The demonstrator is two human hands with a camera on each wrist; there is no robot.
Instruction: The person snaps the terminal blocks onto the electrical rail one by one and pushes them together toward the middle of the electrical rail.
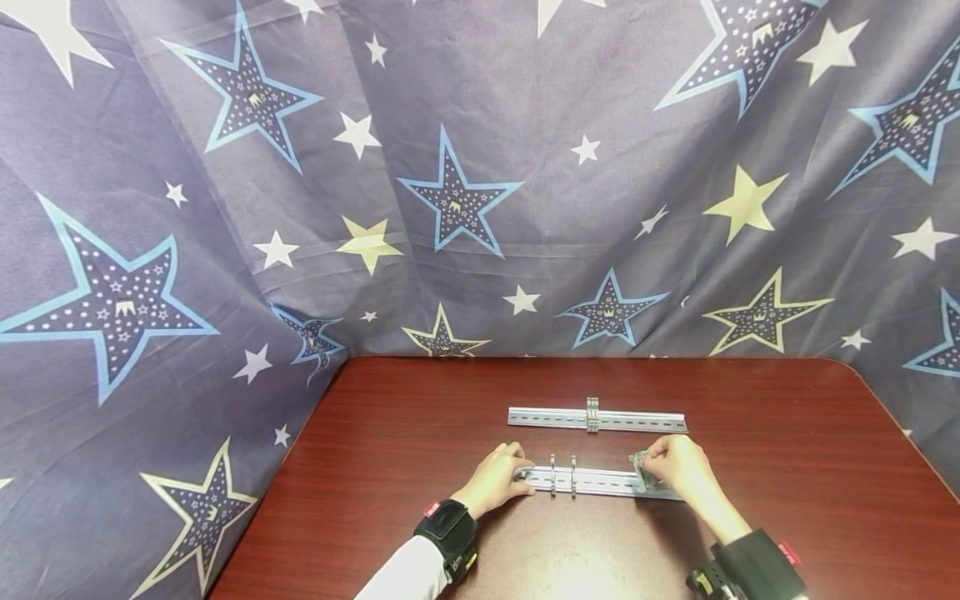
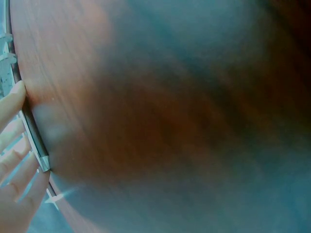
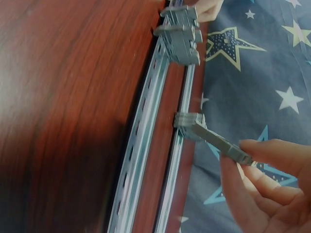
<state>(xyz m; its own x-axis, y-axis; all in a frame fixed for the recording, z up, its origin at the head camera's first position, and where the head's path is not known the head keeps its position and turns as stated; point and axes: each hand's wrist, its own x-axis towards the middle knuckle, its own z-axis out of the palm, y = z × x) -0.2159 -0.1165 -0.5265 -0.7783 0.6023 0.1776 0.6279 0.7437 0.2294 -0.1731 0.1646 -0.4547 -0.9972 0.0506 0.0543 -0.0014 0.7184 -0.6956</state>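
Note:
My left hand (image 1: 491,482) grips the left end of the near slotted metal DIN rail (image 1: 607,481), thumb on the near edge and fingers over the far side. Two thin grey terminal blocks (image 1: 573,476) stand apart on that rail, to the right of this hand. Above the rail's right part, my right hand (image 1: 678,467) pinches another flat grey terminal block (image 3: 221,141) between thumb and fingers. In the right wrist view this block is tilted and held away from the near rail. The left wrist view shows my left hand (image 2: 17,189) only at its left edge.
Behind lies a second DIN rail (image 1: 637,421), roughly parallel, bearing a tight group of terminal blocks (image 1: 592,415). Both rails lie on a reddish-brown table (image 1: 420,400). A star-patterned cloth (image 1: 525,200) hangs along the back and left side.

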